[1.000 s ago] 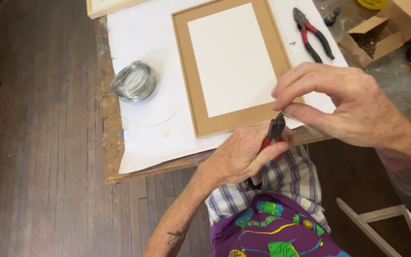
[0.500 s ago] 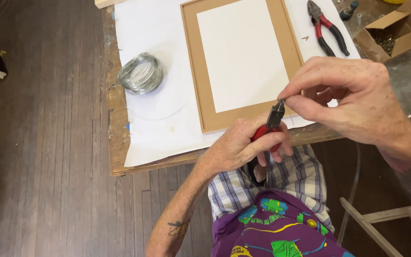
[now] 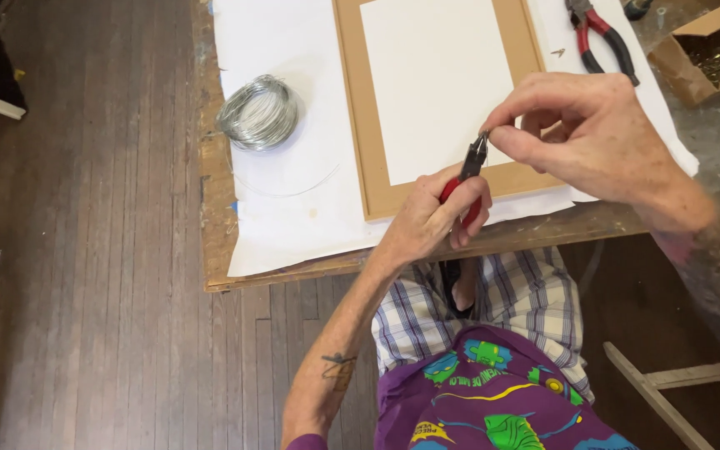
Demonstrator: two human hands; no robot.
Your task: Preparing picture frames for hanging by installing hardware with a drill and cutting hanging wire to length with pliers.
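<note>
Over the worktop's near edge, the left hand (image 3: 427, 225) is closed around red-handled small pliers (image 3: 467, 171), whose tip meets the pinched thumb and forefinger of the right hand (image 3: 602, 137), above the brown cardboard frame (image 3: 360, 125).

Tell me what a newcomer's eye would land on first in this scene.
First, the two hands at the bench's near edge: the left hand grips red-handled pliers, and the right hand pinches something small at their tip. Behind them a brown picture frame with a white centre lies flat on white paper. To its left sits a coil of silver wire; a second pair of red-handled pliers lies at the upper right.
</note>
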